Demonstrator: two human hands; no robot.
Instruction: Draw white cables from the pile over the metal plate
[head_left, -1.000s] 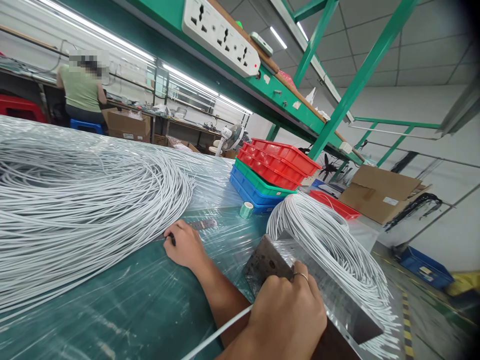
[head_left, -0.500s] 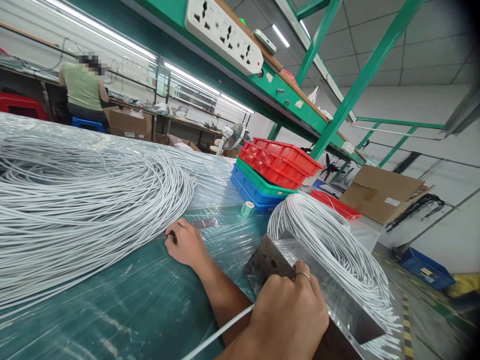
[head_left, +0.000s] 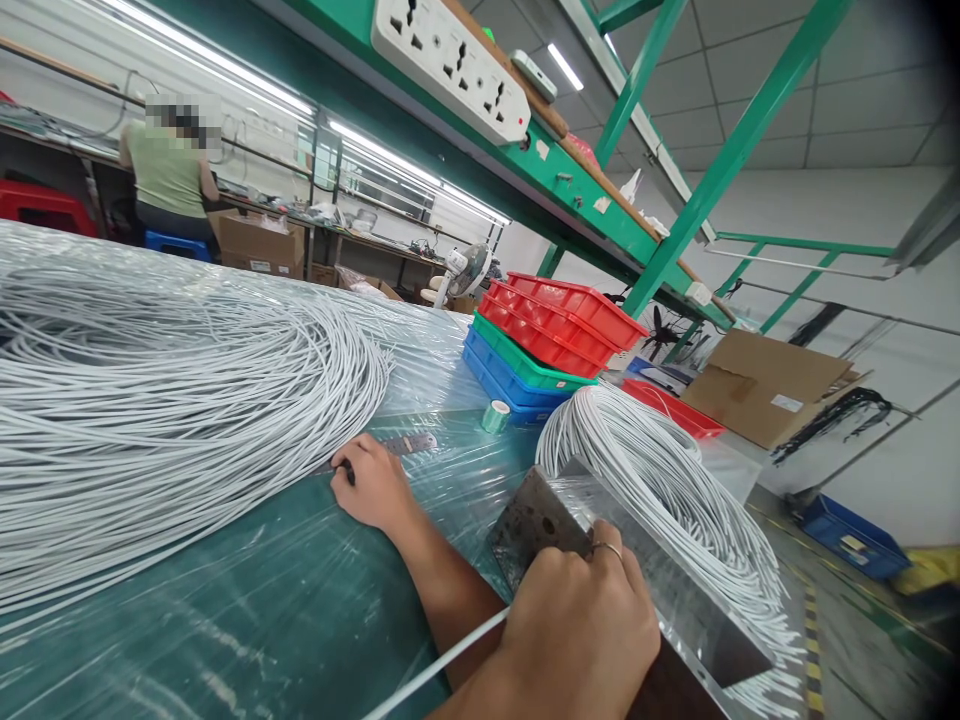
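Observation:
My left hand (head_left: 581,625), with a ring on one finger, is closed on a white cable (head_left: 442,670) at lower centre, its fingers against a metal bracket (head_left: 645,560). The cable enters the fist from the lower left. My right hand (head_left: 371,480) lies farther off, left of centre, fingers curled over a steel ruler (head_left: 412,444); what they pinch is hidden. Its forearm passes beneath my left wrist. A big bundle of white cable (head_left: 187,400) fills the left side; another coil (head_left: 667,480) lies behind the bracket.
Stacked red, green and blue trays (head_left: 547,340) stand at centre, a tape roll (head_left: 495,416) in front. Farther right are a red tray (head_left: 675,408) and a cardboard box (head_left: 765,385). A power strip (head_left: 450,65) hangs overhead. A person (head_left: 169,175) sits at a far bench.

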